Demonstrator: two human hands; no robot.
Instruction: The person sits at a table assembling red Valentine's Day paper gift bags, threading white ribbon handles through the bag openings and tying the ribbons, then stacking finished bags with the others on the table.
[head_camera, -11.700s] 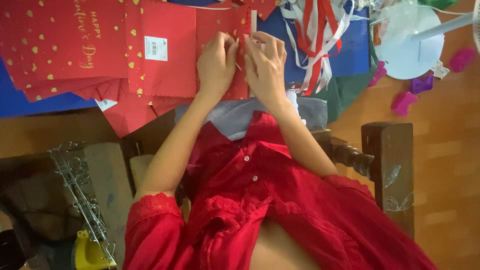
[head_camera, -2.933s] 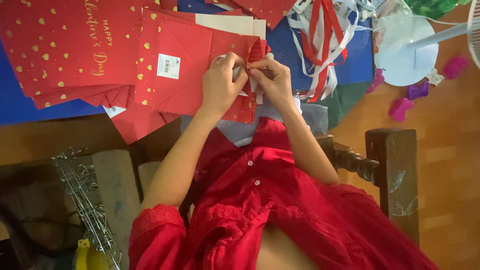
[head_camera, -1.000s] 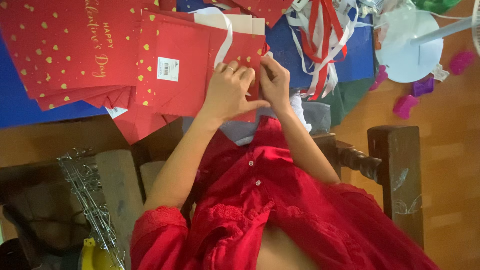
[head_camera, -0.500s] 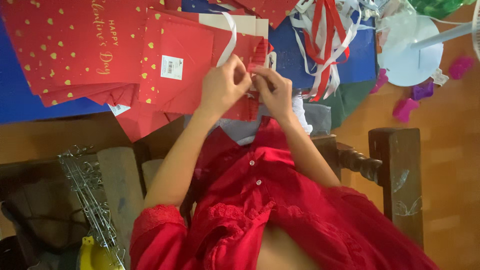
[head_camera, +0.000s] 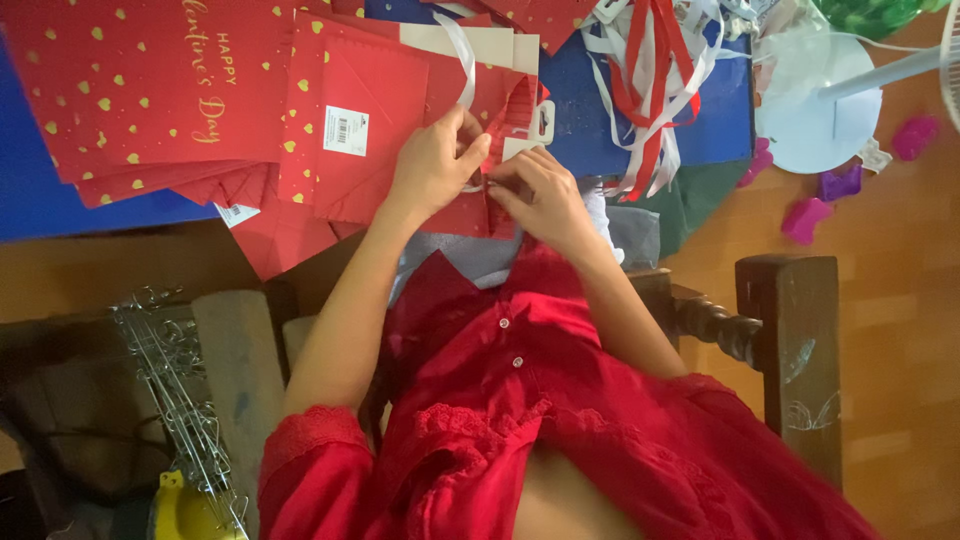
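A flat red gift bag (head_camera: 385, 165) with gold hearts and a white label lies on the blue surface in front of me. A white ribbon (head_camera: 463, 55) loops up from its top edge. My left hand (head_camera: 432, 165) pinches this ribbon between thumb and fingers near the bag's edge. My right hand (head_camera: 542, 198) sits right beside it, its fingers closed on the bag's folded edge where the ribbon goes in. The two hands touch at the fingertips. The ribbon's end is hidden under my fingers.
A stack of larger red bags with gold hearts (head_camera: 130, 90) lies to the left on the blue sheet (head_camera: 40, 205). A heap of red and white ribbons (head_camera: 650, 70), a white fan base (head_camera: 815, 100) and pink plastic pieces (head_camera: 805, 218) are at the right. A wooden chair arm (head_camera: 790, 340) and wire hangers (head_camera: 170, 370) flank my lap.
My hands have drawn together at the bag's top edge. The left hand, spread flat on the bag a second ago, now pinches the white ribbon, whose loop stands up above the bag.
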